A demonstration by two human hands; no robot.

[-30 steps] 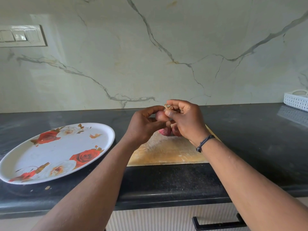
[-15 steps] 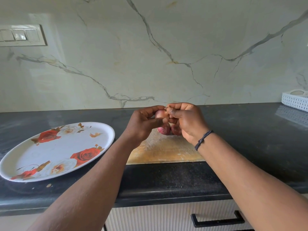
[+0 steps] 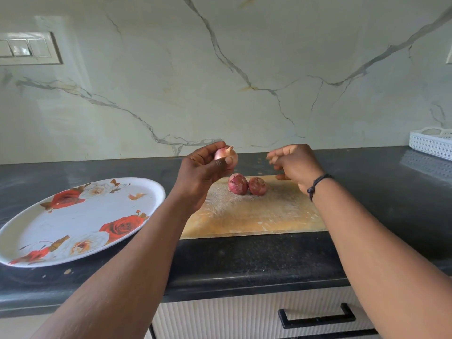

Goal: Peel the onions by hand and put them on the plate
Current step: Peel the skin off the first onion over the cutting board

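Left grip (image 3: 204,167) clasped; right grip (image 3: 293,162) curled.

Veined marble wall (image 3: 244,57), black countertop (image 3: 244,260), switch plate (image 3: 29,48).

Left hand (image 3: 200,172) is holding a small pink onion (image 3: 226,156) up above the cutting board (image 3: 254,211), thumb across the front of it. Right hand (image 3: 293,165) is off to the side with fingers curled, a bit blurry. Two red onions (image 3: 247,184) sit touching each other on the board. Rose-print plate (image 3: 80,221) is on the left of the dark counter (image 3: 244,260).
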